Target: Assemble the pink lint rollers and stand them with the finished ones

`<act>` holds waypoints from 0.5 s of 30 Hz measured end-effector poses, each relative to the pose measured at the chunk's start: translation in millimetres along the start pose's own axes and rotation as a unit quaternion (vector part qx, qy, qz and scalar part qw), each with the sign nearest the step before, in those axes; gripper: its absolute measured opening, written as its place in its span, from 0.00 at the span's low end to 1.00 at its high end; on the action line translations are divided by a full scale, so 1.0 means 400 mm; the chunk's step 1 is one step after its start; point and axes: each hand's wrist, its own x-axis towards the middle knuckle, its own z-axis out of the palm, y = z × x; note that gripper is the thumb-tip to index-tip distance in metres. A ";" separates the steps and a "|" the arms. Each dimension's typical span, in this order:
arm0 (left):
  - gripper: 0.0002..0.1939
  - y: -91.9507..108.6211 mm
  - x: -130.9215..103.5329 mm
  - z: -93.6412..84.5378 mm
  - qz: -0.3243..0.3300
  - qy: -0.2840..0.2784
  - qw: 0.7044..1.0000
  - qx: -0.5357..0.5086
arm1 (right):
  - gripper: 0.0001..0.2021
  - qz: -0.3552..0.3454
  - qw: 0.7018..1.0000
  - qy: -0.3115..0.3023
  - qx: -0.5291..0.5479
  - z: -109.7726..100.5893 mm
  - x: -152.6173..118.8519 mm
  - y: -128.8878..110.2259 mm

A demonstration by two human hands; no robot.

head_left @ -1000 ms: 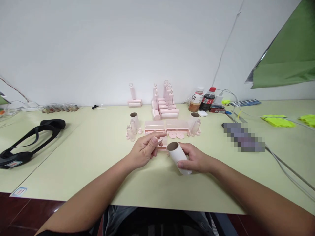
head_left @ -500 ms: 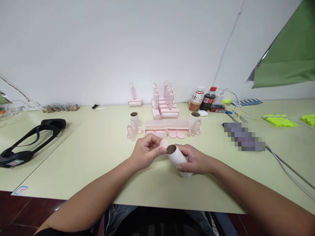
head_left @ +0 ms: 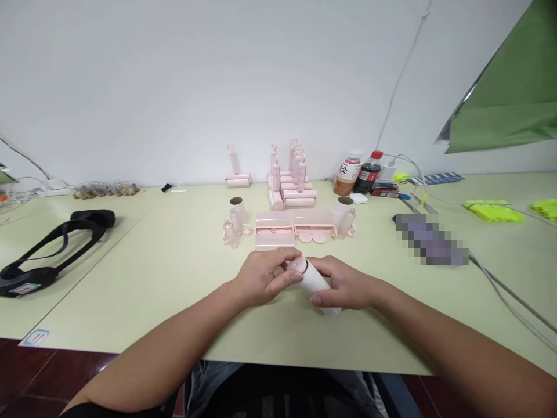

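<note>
My right hand is wrapped round a white lint-roller paper roll, tilted with its upper end toward my left hand. With thumb and fingers, my left hand grips a round pink end cap at the mouth of that roll; whether it is seated inside cannot be told. Just beyond my hands lie two pink roller cases with clear covers. Two loose pink discs rest in front of the right case. White rolls and clear-pink handles stand on either side.
Several assembled pink lint rollers stand at the back. Right of them are a white-capped bottle and a cola bottle. A blurred-out dark object and cables lie at right. A black head strap rests at far left.
My left hand has brought the pink end cap rightward and down onto the open end of the roll. My right hand keeps its hold on the roll, nearly still.
</note>
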 end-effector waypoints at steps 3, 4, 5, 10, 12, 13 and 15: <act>0.21 0.006 0.001 -0.003 0.007 -0.009 1.000 0.013 | 0.22 0.004 1.000 -0.002 0.001 0.000 0.000 -0.002; 0.21 0.008 0.002 -0.003 0.011 -0.010 1.000 0.016 | 0.22 0.005 1.000 -0.002 0.002 0.000 -0.001 -0.002; 0.21 0.009 0.002 -0.004 0.014 -0.010 1.000 0.017 | 0.22 0.006 1.000 -0.003 0.003 0.000 -0.001 -0.001; 0.21 0.008 0.002 -0.005 0.021 -0.018 1.000 0.005 | 0.21 0.009 1.000 -0.004 0.011 0.000 -0.002 0.001; 0.25 0.004 0.001 -0.004 0.029 0.000 0.999 -0.016 | 0.22 0.010 1.000 0.003 0.018 0.001 -0.002 0.000; 0.29 0.002 0.000 -0.002 0.038 0.019 0.999 -0.028 | 0.23 0.012 1.000 0.009 0.021 0.001 -0.001 -0.001; 0.38 0.001 -0.002 0.002 0.056 0.079 0.994 -0.045 | 0.25 0.021 0.999 0.024 0.023 0.000 -0.001 -0.004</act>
